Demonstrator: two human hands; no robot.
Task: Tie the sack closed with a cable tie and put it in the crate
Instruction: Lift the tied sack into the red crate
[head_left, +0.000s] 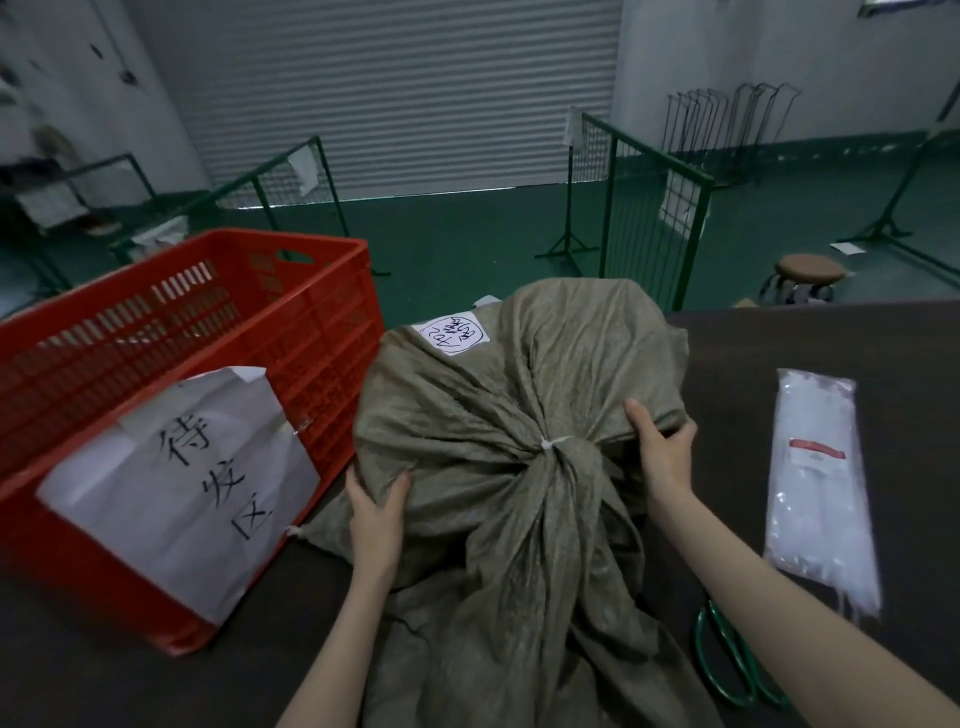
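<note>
A bulky olive woven sack (498, 374) lies on the dark table, its neck gathered and cinched by a white cable tie (551, 443). The loose mouth of the sack spreads toward me below the tie. My left hand (376, 506) grips the sack's left side. My right hand (662, 441) grips a fold of fabric on its right side. A red slotted plastic crate (322, 332) stands on the table to the left of the sack, with a white paper sign (182, 483) taped to its near wall.
A clear bag of white cable ties (818, 478) lies on the table (779, 343) at right. Green-handled scissors (727, 660) lie below it, near my right forearm. Beyond the table are green wire fence panels (649, 208), a round stool (808, 275) and a roller door.
</note>
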